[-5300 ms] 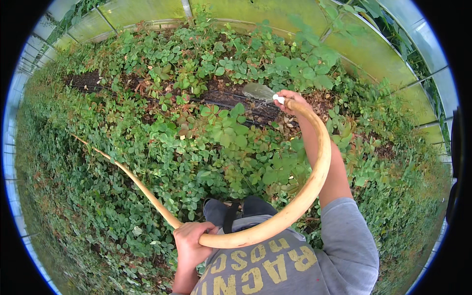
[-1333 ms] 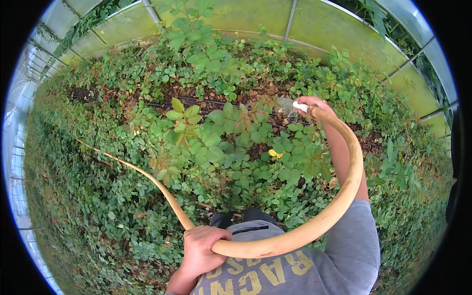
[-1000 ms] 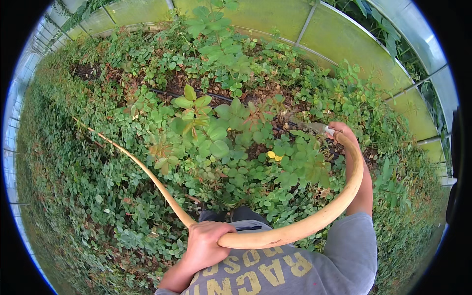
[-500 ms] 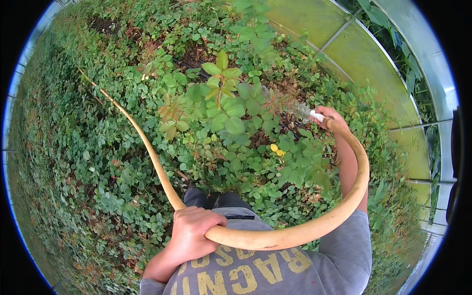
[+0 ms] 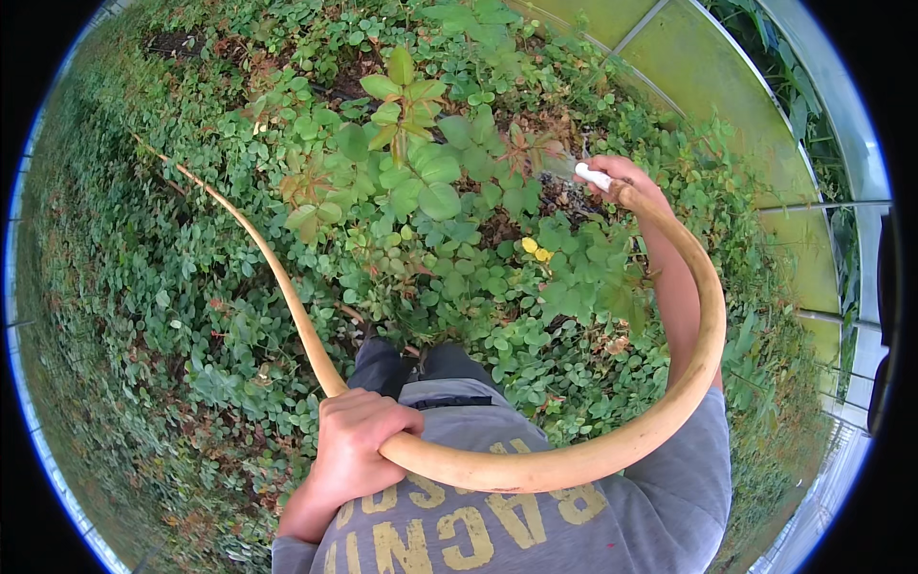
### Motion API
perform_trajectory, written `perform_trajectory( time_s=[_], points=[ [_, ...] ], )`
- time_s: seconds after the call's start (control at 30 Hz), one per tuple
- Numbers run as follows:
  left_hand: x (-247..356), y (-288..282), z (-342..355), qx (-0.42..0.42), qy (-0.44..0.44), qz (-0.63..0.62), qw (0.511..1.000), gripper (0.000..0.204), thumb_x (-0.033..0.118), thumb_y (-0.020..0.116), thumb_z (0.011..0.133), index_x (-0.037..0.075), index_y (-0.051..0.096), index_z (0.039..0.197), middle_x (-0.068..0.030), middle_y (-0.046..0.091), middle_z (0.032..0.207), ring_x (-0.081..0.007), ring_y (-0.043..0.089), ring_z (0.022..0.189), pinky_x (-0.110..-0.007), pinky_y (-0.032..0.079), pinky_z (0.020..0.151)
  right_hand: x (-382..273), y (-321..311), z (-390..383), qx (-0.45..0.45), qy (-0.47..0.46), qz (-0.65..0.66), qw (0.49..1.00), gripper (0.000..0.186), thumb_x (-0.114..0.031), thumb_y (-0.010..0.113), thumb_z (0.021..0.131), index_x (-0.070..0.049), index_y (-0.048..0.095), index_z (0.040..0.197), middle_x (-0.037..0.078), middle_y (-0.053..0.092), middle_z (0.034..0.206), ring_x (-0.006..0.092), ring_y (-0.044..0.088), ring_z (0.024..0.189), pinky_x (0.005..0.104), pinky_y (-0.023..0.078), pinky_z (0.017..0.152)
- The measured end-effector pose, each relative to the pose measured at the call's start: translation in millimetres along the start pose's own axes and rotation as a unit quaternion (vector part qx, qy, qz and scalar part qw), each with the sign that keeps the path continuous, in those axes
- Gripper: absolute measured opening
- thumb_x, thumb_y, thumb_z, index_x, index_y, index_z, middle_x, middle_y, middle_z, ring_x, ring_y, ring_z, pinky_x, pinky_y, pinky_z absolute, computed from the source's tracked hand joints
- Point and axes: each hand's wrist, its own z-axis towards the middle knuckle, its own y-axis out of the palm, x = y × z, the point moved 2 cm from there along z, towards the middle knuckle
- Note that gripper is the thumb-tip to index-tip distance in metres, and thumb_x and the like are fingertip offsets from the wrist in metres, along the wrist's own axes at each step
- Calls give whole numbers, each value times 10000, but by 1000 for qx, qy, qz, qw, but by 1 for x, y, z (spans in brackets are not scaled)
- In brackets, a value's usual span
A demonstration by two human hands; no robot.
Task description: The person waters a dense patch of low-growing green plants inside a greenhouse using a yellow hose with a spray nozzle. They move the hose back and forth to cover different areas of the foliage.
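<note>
A long tan hose point(image 5: 535, 469) bends in a wide loop in front of my body. My left hand point(image 5: 361, 435) is wrapped round it near my waist, and the rest trails off to the far left over the plants. Out to the right, my right hand point(image 5: 623, 180) grips the hose end at its short white nozzle point(image 5: 593, 177). Water sprays from the nozzle toward the left, onto reddish young leaves point(image 5: 524, 151). Just left of the spray rises a tall leafy shoot point(image 5: 406, 134). Part of my right fingers is hidden behind the hose end.
Dense low green plants point(image 5: 229, 344) cover the ground around my legs. Yellow leaves point(image 5: 535, 249) show in the middle. A greenish panel wall point(image 5: 717, 77) with metal framing curves along the right. A dark line point(image 5: 335, 96) lies among the plants at the back.
My right hand and the nozzle have shifted a little up and left in view. The plants have slid slightly left and up. Both hands keep their hold, and the water still runs.
</note>
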Motion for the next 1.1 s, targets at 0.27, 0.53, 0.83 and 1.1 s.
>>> perform_trajectory(
  time_s=[0.27,0.53,0.83,1.1],
  points=[
    [-1,5,-7,8,-26,10,1000,206,7,701,503,90,610,668,-10,584,567,-224,583,518,-324,421,516,26,-3,31,-17,134,90,987,228,-240,561,868,-32,652,888,2,607,676,63,483,505,221,358,451],
    [12,7,-1,-5,-20,42,999,193,7,720,516,91,599,642,-14,579,553,-214,572,501,-321,413,505,29,16,44,-45,213,213,952,264,-261,571,879,-14,661,857,35,628,690,76,497,466,233,409,432],
    [17,13,3,-37,-35,58,997,195,-1,690,499,89,623,658,-21,607,582,-220,601,529,-324,442,533,1,41,52,-27,168,196,966,265,-245,541,899,-6,653,927,24,634,721,75,512,523,223,385,436],
    [14,21,7,-56,-30,58,996,193,5,697,498,88,619,654,-23,608,582,-226,602,531,-325,446,533,19,52,79,-32,160,211,964,272,-261,520,911,-35,670,933,10,625,690,69,500,491,227,373,423]
  ],
)
